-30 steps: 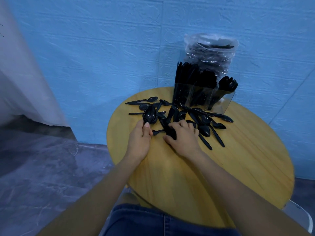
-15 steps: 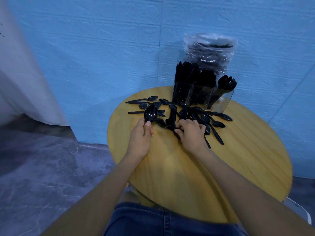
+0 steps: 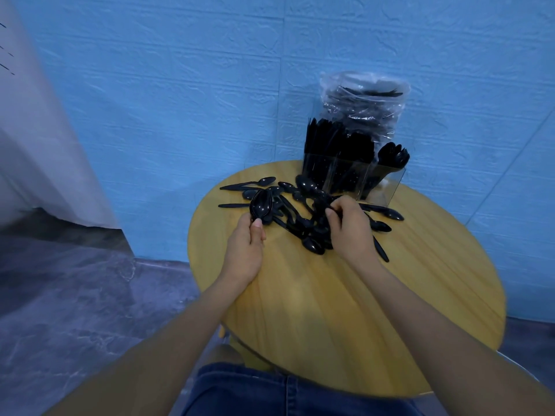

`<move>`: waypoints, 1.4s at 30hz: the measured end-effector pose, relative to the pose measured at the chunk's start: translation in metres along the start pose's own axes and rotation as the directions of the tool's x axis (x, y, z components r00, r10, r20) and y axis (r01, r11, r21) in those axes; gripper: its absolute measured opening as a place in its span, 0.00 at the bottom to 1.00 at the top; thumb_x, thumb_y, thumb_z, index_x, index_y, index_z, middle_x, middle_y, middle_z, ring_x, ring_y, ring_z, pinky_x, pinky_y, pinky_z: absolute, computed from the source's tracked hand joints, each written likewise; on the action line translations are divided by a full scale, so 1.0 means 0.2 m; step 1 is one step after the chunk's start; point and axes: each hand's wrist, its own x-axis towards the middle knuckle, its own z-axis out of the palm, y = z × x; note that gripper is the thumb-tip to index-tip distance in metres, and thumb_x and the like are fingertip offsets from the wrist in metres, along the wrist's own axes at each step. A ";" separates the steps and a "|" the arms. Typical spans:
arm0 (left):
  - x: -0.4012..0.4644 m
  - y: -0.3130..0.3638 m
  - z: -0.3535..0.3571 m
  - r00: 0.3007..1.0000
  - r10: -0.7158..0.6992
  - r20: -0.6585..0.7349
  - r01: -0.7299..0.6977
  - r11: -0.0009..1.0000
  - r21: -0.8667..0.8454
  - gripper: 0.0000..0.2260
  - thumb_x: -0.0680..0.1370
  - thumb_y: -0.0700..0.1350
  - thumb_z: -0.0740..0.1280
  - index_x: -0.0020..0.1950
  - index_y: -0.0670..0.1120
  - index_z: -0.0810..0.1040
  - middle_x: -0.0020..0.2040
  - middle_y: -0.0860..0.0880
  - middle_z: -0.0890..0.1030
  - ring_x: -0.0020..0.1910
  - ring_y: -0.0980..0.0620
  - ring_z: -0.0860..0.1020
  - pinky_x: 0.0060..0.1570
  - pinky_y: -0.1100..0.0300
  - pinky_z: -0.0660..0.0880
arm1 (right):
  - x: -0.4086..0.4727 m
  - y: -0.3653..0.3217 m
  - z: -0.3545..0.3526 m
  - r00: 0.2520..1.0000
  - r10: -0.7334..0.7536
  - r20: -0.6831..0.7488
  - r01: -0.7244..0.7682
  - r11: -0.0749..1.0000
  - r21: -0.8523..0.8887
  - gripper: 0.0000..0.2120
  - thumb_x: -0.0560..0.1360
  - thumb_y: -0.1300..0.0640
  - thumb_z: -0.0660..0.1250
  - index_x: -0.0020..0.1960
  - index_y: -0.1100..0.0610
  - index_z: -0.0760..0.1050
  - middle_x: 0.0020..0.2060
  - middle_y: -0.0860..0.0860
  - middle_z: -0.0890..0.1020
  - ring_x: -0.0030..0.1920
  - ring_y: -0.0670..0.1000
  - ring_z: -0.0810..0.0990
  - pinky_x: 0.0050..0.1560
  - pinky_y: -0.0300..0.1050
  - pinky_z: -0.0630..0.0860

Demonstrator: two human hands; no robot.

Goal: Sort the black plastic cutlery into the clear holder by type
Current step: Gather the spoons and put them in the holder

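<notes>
Your left hand (image 3: 244, 250) has its grip pinched on a stack of black spoons (image 3: 260, 205), bowls pointing away from you. Your right hand (image 3: 350, 228) curls its grip round a spoon in the loose cutlery pile (image 3: 303, 217) on the round bench (image 3: 345, 310). The clear holder (image 3: 354, 175), already packed with cutlery, stands just behind the pile.

round wooden table (image 3: 345, 310), blue wall (image 3: 180, 100), plastic bag (image 3: 365, 106)
</notes>
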 end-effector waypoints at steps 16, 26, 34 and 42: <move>0.15 0.33 0.24 0.929 0.342 0.144 -0.367 0.789 0.494 0.13 0.83 0.45 0.52 0.63 0.41 0.68 0.52 0.45 0.73 0.39 0.50 0.72 0.34 0.58 0.67 | 0.03 -0.11 -0.35 0.938 0.271 0.215 -0.341 0.833 0.437 0.15 0.81 0.58 0.57 0.36 0.57 0.72 0.33 0.49 0.77 0.35 0.47 0.74 0.41 0.41 0.72; 0.01 0.30 0.30 0.880 0.314 0.356 -0.447 0.798 0.404 0.17 0.83 0.46 0.51 0.71 0.44 0.64 0.55 0.48 0.71 0.43 0.52 0.74 0.38 0.61 0.72 | 0.07 -0.19 -0.31 0.761 0.531 0.373 -0.600 0.359 0.715 0.13 0.79 0.62 0.59 0.36 0.60 0.71 0.29 0.52 0.74 0.30 0.48 0.71 0.34 0.41 0.71; 0.00 0.31 0.31 0.900 0.186 0.394 -0.315 0.903 0.294 0.12 0.83 0.45 0.52 0.65 0.45 0.65 0.39 0.47 0.76 0.36 0.46 0.77 0.39 0.49 0.78 | 0.08 -0.18 -0.31 0.728 0.561 0.395 -0.605 0.254 0.755 0.10 0.79 0.61 0.61 0.39 0.60 0.73 0.29 0.52 0.75 0.29 0.47 0.72 0.35 0.41 0.73; 0.08 0.31 0.30 0.974 -0.092 0.209 0.104 0.994 -0.046 0.10 0.83 0.44 0.51 0.45 0.42 0.67 0.38 0.49 0.71 0.35 0.55 0.71 0.32 0.67 0.75 | -0.02 -0.03 -0.24 0.901 0.387 0.196 -0.430 0.738 0.520 0.13 0.81 0.58 0.57 0.57 0.64 0.78 0.34 0.52 0.74 0.32 0.49 0.68 0.37 0.43 0.67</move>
